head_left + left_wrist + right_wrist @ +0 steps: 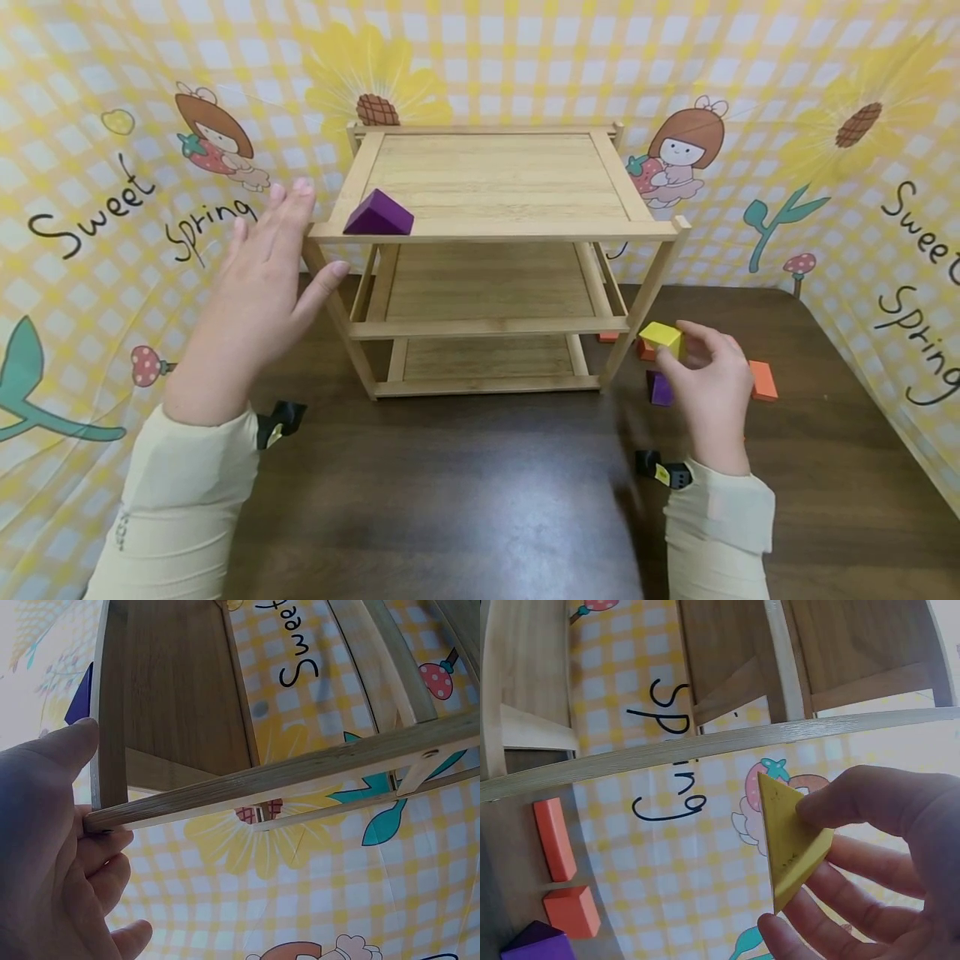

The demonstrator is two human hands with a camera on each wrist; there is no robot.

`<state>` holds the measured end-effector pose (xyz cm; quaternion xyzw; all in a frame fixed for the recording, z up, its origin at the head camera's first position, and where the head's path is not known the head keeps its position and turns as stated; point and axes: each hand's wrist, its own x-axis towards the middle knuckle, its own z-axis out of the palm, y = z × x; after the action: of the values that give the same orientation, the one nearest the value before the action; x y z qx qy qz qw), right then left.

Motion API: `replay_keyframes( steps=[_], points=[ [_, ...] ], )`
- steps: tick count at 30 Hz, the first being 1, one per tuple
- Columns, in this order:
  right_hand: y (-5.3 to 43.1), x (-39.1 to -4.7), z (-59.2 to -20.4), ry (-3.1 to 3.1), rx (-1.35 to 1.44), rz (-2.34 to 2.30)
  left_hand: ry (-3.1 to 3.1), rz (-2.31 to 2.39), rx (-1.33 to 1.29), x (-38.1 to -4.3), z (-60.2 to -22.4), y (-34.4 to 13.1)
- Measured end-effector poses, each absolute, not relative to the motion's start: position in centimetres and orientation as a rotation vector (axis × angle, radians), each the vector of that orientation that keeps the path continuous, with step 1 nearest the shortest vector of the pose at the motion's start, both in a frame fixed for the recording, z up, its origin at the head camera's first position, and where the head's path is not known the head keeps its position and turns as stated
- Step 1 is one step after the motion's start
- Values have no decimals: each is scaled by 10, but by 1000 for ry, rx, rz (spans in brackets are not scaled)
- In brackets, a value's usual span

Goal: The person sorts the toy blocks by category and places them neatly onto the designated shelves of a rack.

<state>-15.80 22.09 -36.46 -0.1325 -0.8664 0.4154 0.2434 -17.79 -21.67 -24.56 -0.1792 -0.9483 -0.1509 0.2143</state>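
Note:
A three-tier wooden shelf rack (487, 229) stands on the table, with a purple triangular block (378, 213) on its top board near the front left corner. My left hand (258, 283) rests against that corner, fingers extended and thumb spread toward the front rail. In the left wrist view, the thumb (75, 742) lies at the rail and the other fingers lie beside the post. My right hand (708, 379) pinches a yellow triangular block (791, 844) between thumb and fingers, to the right of the rack and above the table.
Right of the rack on the dark table (465, 492) lie another purple block (660, 388), an orange flat block (762, 381) and further orange blocks (571, 911), partly behind the right hand and the rack leg. A checked cloth (480, 58) hangs behind and at both sides.

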Motion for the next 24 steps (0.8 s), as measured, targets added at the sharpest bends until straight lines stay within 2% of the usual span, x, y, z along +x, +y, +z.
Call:
replay_keyframes(
  steps=[10,24],
  points=[
    [217,-152,-356,-2290,-367,1167,-2638,-412,-482,-177,-247,-218],
    [215,-146,-350,-2130,-195,1119,-2625,-418,-491,-177,-247,-216]
  ],
)
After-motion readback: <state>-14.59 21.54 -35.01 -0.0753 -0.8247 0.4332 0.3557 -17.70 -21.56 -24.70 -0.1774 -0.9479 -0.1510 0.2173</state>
